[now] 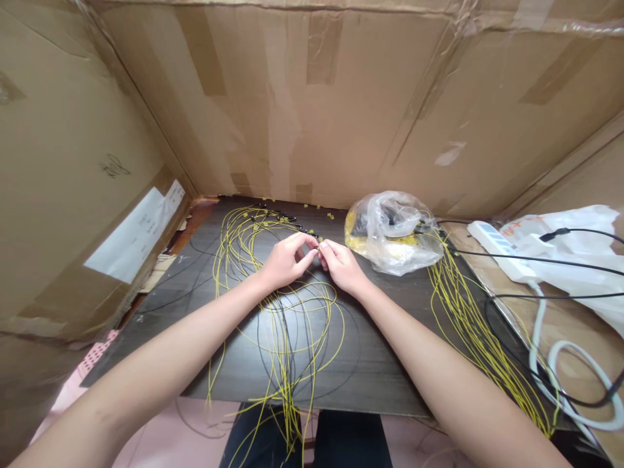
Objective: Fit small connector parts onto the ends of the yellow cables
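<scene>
My left hand [287, 261] and my right hand [342, 266] meet over the middle of the dark board. Their thumbs and forefingers pinch together around a small dark-and-yellow piece [316, 248], mostly hidden by the fingertips. Just beyond them runs a row of black wire ends [287, 216], with small yellow pieces among them. From there a loose bundle of thin yellow wires [229, 250] loops leftward, and more yellow wires [285, 364] pass below my hands and over the near edge toward my lap.
A clear plastic bag [390, 240] holding yellow and black items lies right of my hands. Another yellow wire bundle [468, 318] trails down the right side. Past it are a white power strip [502, 250] and black cables. Cardboard walls [273, 110] enclose the dark board [375, 364].
</scene>
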Available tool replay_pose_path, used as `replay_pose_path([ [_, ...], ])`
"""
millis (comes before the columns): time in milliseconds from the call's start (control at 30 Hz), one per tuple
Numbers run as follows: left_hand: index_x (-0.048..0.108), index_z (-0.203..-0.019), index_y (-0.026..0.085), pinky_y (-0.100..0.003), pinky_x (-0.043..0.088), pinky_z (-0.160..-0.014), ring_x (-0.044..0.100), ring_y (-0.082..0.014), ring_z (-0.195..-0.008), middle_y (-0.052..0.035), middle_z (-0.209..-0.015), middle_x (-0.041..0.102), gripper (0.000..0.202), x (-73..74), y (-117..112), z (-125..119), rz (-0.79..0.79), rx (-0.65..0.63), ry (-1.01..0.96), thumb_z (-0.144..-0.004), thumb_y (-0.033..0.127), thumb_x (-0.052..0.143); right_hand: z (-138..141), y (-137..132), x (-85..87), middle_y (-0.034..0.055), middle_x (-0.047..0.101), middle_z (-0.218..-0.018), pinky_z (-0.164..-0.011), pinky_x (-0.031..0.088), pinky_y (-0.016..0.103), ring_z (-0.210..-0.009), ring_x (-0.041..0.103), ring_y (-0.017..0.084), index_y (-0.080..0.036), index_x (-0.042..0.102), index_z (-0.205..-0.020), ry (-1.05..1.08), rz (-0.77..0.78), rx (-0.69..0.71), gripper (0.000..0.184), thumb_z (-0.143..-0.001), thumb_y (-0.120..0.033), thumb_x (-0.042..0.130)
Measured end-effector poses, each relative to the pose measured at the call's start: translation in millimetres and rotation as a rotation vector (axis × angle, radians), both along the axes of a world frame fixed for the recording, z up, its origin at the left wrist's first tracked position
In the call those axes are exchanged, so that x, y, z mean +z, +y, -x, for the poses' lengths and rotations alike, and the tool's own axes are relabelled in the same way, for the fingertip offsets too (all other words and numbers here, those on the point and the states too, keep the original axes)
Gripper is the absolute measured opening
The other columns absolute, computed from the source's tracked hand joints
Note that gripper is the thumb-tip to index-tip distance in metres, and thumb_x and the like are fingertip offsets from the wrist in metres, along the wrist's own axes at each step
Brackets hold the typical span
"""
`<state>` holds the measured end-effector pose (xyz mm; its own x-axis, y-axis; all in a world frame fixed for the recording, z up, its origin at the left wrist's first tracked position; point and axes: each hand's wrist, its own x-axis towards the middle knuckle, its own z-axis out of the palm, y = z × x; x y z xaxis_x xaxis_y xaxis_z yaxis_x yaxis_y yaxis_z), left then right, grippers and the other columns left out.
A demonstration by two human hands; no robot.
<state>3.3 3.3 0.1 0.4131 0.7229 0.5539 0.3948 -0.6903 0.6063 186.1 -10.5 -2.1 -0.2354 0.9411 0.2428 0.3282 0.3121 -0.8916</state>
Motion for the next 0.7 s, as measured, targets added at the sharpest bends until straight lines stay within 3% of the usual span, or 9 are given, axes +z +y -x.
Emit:
replay_pose_path([
  [367,0.065,-0.1,0.018,-0.026,0.052,-0.064,0.059,-0.011,-0.061,-0.0033,-0.093,0.071,0.012,1.7,-0.9,-1.6,0.006,0.051,-0.014,-0.097,0.029,0.061,1.1,-1.8,2.4,-0.0025,0.054,-0.072,-0.071,0.041,0.031,-0.068,0.051,0.017,-0.023,0.053,-0.087,0.048,-0.016,-0.03,0.018,-0.092,-0.041,0.05],
  [700,0.068,-0.107,0.018,-0.026,0.053,-0.066,0.06,-0.0106,-0.061,-0.0038,-0.099,0.071,0.014,1.0,-2.5,0.6,-0.029,0.011,0.02,-0.098,0.026,0.06,-1.0,0.3,1.0,-0.002,0.051,-0.064,-0.067,0.039,0.031,-0.063,0.049,0.016,-0.023,0.049,-0.071,0.056,0.017,0.012,0.042,-0.1,-0.054,0.043],
])
